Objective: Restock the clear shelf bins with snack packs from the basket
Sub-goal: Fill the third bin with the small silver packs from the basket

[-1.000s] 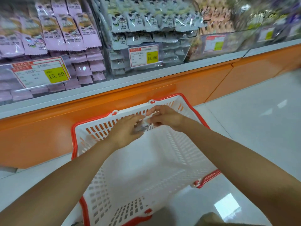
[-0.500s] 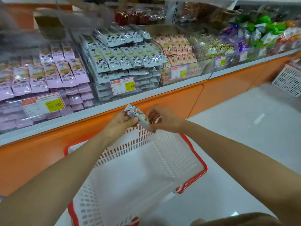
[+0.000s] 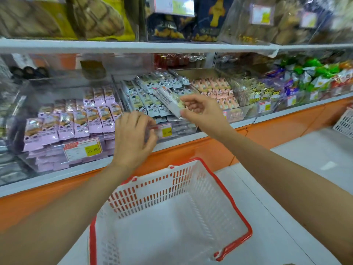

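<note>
1. The right hand (image 3: 202, 111) pinches one snack pack (image 3: 168, 100) by its lower end between thumb and fingers, tilted in the air just above the middle clear bin (image 3: 183, 127).
2. The left hand (image 3: 131, 138) hovers in front of that bin near its price label (image 3: 166, 131). Its fingers are loosely curled and blurred, with nothing plainly in them.
3. Risk: an end-only pinch on a slick wrapper could let the pack swing or slip, and it might then fall outside the bin (the floor lies below).
4. Risk: the neighbouring bins sit close, so a careless drop could land the pack among the wrong flavour. A pack laid crosswise could also disturb the neat overlapping rows.
5. The middle bin holds white-and-green packs (image 3: 145, 98) in slanted rows, which seem to match the held one.
6. The left bin (image 3: 47, 159) holds lilac packs (image 3: 80, 121), and the right bin (image 3: 244, 111) holds peach ones (image 3: 214, 88).
7. The basket (image 3: 162, 186), white with a red rim, sits below the hands with no packs visible inside, so this is probably the last one.
</note>
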Demonstrator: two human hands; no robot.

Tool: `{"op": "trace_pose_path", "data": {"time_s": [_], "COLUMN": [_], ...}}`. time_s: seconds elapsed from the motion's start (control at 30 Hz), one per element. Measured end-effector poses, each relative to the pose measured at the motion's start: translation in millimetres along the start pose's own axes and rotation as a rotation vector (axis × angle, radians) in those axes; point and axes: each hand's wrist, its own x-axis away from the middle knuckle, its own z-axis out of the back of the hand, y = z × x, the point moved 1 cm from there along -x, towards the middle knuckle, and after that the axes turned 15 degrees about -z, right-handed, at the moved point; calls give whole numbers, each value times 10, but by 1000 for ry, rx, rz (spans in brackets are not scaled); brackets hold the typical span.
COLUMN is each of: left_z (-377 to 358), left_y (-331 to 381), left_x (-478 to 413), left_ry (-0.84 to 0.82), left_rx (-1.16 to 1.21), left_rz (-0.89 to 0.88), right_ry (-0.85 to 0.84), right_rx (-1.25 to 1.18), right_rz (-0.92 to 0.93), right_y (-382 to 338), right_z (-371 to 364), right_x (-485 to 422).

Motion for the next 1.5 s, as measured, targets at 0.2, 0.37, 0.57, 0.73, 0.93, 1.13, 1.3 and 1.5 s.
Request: {"op": "trace_pose_path", "data": {"time_s": [0.2, 0.37, 0.57, 0.73, 0.93, 1.13, 1.3, 1.5], "left_z": [146, 113, 96, 119, 162, 217, 250, 97], "left_y": [-479, -602, -721, -771, -829, -1007, -1076, -1124], "left_x": [-35, 15, -35, -143, -227, -332, -433, -662], "left_ry": [-298, -346, -266, -239, -256, -269, -320, -350], "left_rx": [-119, -59, -12, -5, 35, 77, 110, 106], "left_rz": [152, 142, 107, 112, 138, 118, 102, 124], "right_ry": [94, 193, 261, 265, 215, 147, 111, 75], "right_rx": [72, 249, 393, 502, 618, 635, 662, 683], "right_rz": [10, 39, 68, 40, 8, 10, -68, -40], "right_y": [-301, -429, -441, -349, -338, -420, -435, -245], "right_z": [-504, -841, -1053, -1156, -1124, -897, -699, -414], "right_x": [-506, -857, -1214, -1401, -1377, -1272, -1227, -1341]}}
